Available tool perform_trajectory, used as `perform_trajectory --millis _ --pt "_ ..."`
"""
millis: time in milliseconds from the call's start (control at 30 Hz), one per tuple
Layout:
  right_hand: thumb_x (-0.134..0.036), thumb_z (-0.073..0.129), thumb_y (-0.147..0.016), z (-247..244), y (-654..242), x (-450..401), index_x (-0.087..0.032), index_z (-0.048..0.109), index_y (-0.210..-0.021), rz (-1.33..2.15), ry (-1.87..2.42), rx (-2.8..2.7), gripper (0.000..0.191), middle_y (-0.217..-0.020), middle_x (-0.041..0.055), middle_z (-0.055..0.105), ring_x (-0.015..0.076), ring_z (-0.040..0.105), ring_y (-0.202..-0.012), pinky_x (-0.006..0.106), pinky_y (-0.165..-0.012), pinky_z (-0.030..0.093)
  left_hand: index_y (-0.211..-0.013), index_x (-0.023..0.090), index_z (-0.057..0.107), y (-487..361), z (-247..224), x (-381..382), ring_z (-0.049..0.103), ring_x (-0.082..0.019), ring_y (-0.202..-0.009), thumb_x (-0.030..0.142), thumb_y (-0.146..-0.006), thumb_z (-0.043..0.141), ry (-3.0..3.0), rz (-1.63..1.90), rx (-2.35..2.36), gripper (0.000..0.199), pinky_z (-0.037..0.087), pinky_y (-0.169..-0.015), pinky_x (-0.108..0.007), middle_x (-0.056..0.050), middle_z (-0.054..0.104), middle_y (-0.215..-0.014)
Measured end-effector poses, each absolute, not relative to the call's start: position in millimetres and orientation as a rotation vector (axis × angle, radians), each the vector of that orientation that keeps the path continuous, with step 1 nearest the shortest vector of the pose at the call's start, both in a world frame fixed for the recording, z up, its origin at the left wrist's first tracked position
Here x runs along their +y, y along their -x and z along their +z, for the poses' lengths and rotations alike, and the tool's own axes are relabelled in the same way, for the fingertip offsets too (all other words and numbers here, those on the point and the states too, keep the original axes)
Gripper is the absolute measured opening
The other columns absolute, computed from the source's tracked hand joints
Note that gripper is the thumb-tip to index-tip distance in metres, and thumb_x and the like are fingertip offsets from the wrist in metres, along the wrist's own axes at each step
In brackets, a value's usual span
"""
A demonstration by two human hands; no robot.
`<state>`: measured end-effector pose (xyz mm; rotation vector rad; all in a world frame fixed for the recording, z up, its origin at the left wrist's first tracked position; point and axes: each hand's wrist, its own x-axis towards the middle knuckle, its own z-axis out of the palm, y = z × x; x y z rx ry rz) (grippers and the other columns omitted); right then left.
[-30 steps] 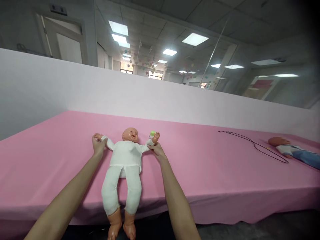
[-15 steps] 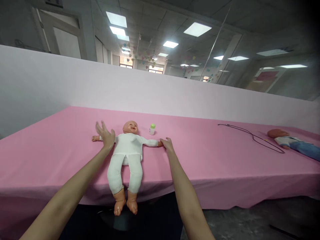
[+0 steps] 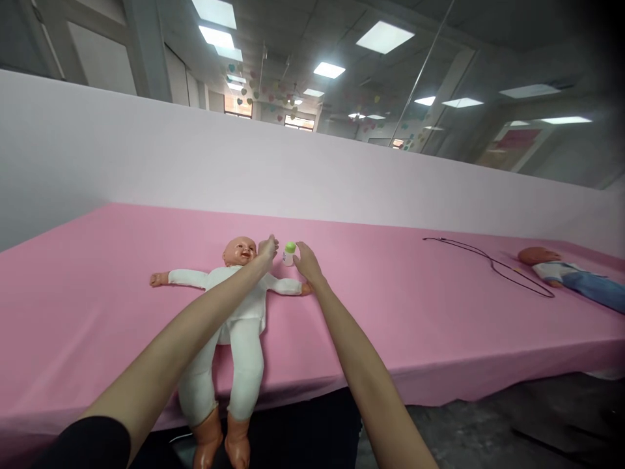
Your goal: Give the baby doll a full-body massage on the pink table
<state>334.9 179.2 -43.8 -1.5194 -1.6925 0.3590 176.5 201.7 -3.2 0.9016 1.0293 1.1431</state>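
A small bottle (image 3: pixel 289 258) with a green cap and a pale body stands upright on the pink cover. My right hand (image 3: pixel 308 263) is at its right side, thumb and fingers apart, fingertips close to the cap; contact is unclear. To the bottle's left, my left hand (image 3: pixel 267 249) has loosely bent fingers with nothing visible in them, a small gap away. A baby doll (image 3: pixel 247 312) in white clothes lies face up, arms spread, its feet past the front edge. My left forearm crosses above its chest and hides part of its torso.
The pink cover (image 3: pixel 390 312) spreads over a long table against a low white wall (image 3: pixel 244 176). At the right lie a thin black cord (image 3: pixel 493 262) and a second doll (image 3: pixel 581 277) in blue trousers. Glass rises above the wall.
My left hand has moved right from beside the doll's arm, across its chest, towards the bottle. My right hand has left the doll's hand and come up next to the bottle.
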Motion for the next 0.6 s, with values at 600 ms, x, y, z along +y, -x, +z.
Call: perform_trajectory --millis 600 --pt "-0.044 0.05 -0.105 -41.0 -301.0 163.0 -0.017 0.039 -0.163 0.298 1.228 -1.824 0.065 -0.17 0.0131 0.038 0.0294 0.03 -0.159 0.051 -0.132 0.022 -0.152 0.005 0.052 -151.2 18.7 194.5 0.036 -0.03 -0.156 0.064 -0.107 0.025 -0.844 0.942 0.791 0.079 0.031 -0.127 -0.039 -0.024 0.044 -0.163"
